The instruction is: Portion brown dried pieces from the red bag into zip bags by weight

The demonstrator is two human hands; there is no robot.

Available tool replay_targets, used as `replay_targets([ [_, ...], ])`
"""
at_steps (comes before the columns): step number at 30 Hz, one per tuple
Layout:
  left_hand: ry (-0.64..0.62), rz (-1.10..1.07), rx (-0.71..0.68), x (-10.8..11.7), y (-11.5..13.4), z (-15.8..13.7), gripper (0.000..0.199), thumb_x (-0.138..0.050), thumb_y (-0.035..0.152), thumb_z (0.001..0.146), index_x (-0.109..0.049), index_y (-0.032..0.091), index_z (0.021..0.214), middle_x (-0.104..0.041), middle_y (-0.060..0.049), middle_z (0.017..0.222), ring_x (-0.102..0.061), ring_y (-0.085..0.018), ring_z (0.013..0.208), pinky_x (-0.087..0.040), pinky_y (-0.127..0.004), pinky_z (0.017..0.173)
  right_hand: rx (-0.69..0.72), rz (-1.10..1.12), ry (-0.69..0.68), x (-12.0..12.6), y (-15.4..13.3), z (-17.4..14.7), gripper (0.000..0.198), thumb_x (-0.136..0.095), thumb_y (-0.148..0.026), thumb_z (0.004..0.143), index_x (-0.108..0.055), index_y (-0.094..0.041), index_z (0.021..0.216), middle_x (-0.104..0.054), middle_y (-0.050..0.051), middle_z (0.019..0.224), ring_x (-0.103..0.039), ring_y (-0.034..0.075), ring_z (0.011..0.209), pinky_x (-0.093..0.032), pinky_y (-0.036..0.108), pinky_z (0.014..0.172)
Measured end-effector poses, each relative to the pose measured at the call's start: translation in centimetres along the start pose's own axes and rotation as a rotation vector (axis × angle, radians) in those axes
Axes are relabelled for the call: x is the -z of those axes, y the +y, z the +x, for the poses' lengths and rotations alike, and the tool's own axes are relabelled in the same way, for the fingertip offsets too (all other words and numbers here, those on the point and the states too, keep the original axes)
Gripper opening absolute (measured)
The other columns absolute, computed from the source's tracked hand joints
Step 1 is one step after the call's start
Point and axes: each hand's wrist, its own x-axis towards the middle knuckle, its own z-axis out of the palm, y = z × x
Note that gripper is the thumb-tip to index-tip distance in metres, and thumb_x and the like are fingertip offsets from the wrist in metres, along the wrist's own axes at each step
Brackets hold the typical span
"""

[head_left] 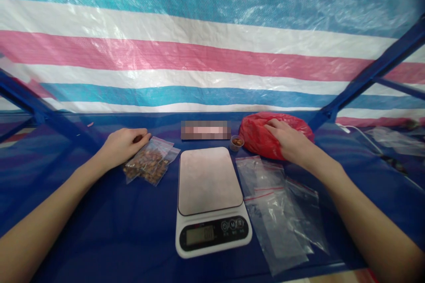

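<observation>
My left hand (124,145) rests on the table with curled fingers, at the upper left edge of some zip-lock bags (149,163) filled with small brown pieces, perhaps nuts. What is inside its curl, if anything, I cannot make out. My right hand (288,139) grips the top of a crumpled red plastic bag (255,135), its fingers bent over the film. Between my hands lies a white kitchen scale (210,181) with a bare plate and a lit display. A small clear cup (237,143) holding brown pieces stands between the scale and the red bag.
Several flat, transparent zip-lock bags (277,216) overlap right of the scale. Behind the scale is a small blurred-out box (206,130). Blue metal braces (368,75) rise at both sides, and a striped tarp (199,57) hangs behind the blue table (133,230).
</observation>
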Motion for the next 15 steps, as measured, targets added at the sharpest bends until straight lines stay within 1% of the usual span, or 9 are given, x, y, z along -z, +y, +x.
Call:
replay_targets([
  [2,0.004,0.001,-0.001,-0.07,-0.14,0.01,0.041,-0.040,0.054,0.098,-0.052,0.024,0.074,-0.057,-0.003,0.067,-0.056,-0.022,0.066,-0.027,-0.031,0.066,0.022,0.028,0.016,0.16,-0.05,-0.01,0.064,-0.045,0.010,0.080,-0.072,-0.013,0.134,-0.070,0.021,0.138,-0.069,0.035,0.128,-0.058,0.049,0.107],
  [5,0.007,-0.002,-0.003,-0.15,-0.26,0.02,0.040,-0.041,0.054,0.098,-0.053,0.024,0.074,-0.058,-0.003,0.067,-0.056,-0.022,0.066,-0.026,-0.032,0.066,0.005,0.037,0.055,0.36,-0.20,0.08,0.062,-0.046,0.010,0.081,-0.077,-0.015,0.128,-0.073,0.019,0.135,-0.072,0.034,0.123,-0.060,0.046,0.106],
  [9,-0.001,-0.007,-0.007,-0.07,-0.18,0.01,0.041,-0.040,0.054,0.099,-0.053,0.024,0.075,-0.058,-0.003,0.068,-0.057,-0.022,0.068,-0.027,-0.031,0.066,-0.013,-0.031,0.027,0.07,-0.37,0.08,0.064,-0.046,0.010,0.079,-0.076,-0.011,0.132,-0.074,0.022,0.136,-0.073,0.037,0.123,-0.061,0.050,0.103],
  [12,-0.004,0.001,0.005,-0.02,-0.13,0.03,0.040,-0.040,0.054,0.099,-0.052,0.024,0.075,-0.058,-0.002,0.068,-0.057,-0.022,0.067,-0.027,-0.031,0.067,-0.012,-0.032,0.040,-0.28,-0.16,0.22,0.064,-0.047,0.010,0.080,-0.074,-0.011,0.134,-0.072,0.022,0.142,-0.070,0.036,0.130,-0.058,0.049,0.108],
  [13,-0.004,0.004,0.009,-0.03,-0.14,0.04,0.040,-0.040,0.054,0.099,-0.052,0.024,0.075,-0.057,-0.002,0.067,-0.057,-0.022,0.067,-0.027,-0.031,0.066,-0.009,-0.008,0.061,-0.32,-0.03,0.35,0.062,-0.047,0.009,0.080,-0.075,-0.013,0.132,-0.073,0.020,0.141,-0.071,0.034,0.130,-0.057,0.047,0.109],
  [15,-0.005,0.008,0.013,-0.06,-0.18,0.06,0.040,-0.040,0.054,0.098,-0.052,0.024,0.075,-0.057,-0.002,0.067,-0.058,-0.023,0.068,-0.026,-0.031,0.066,0.006,0.063,0.100,-0.26,0.24,0.70,0.054,-0.048,0.006,0.081,-0.080,-0.015,0.120,-0.079,0.018,0.130,-0.075,0.032,0.122,-0.058,0.044,0.106],
])
